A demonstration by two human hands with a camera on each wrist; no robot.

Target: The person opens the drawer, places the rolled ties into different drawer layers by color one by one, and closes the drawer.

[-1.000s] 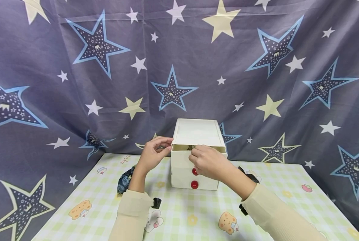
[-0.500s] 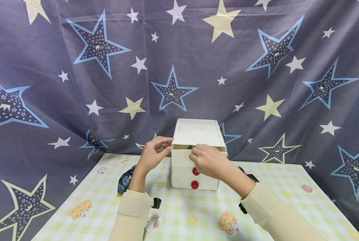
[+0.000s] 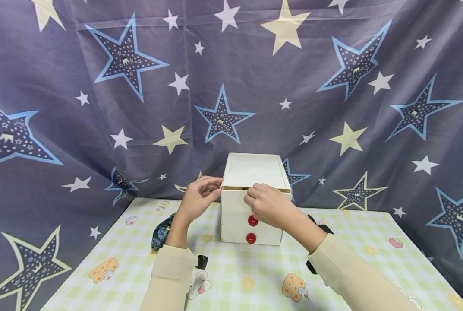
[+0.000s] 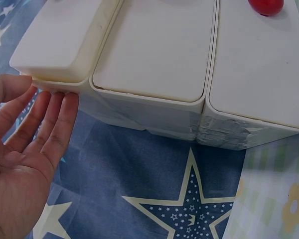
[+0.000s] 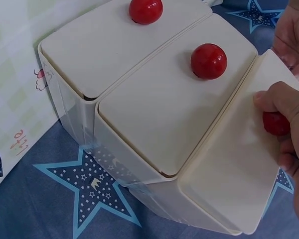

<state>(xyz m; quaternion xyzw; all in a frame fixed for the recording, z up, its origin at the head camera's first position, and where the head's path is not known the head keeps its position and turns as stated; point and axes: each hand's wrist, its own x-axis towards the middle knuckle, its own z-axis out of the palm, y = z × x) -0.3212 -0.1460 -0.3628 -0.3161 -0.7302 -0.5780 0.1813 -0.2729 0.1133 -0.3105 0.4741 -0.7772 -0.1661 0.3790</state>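
A white three-tier drawer cabinet stands near the back of the table. My right hand grips the round red knob of the top drawer, its thumb and fingers around the ball. That drawer sticks out a little, leaving a narrow dark gap under the cabinet's top; its contents are hidden. At the cabinet's upper left front edge is my left hand, fingers nearly straight, fingertips against the side and thumb by the rim. The middle drawer and bottom drawer sit flush.
Red knobs mark the middle drawer and bottom drawer. A green checked cloth with cartoon prints covers the table. Behind the cabinet hangs a star-patterned curtain. A dark patterned fabric band shows beside my left wrist.
The top drawer has slid inward, narrowing the gap above its front and hiding what showed inside. My right hand moved slightly forward with the knob. My left hand stayed in place.
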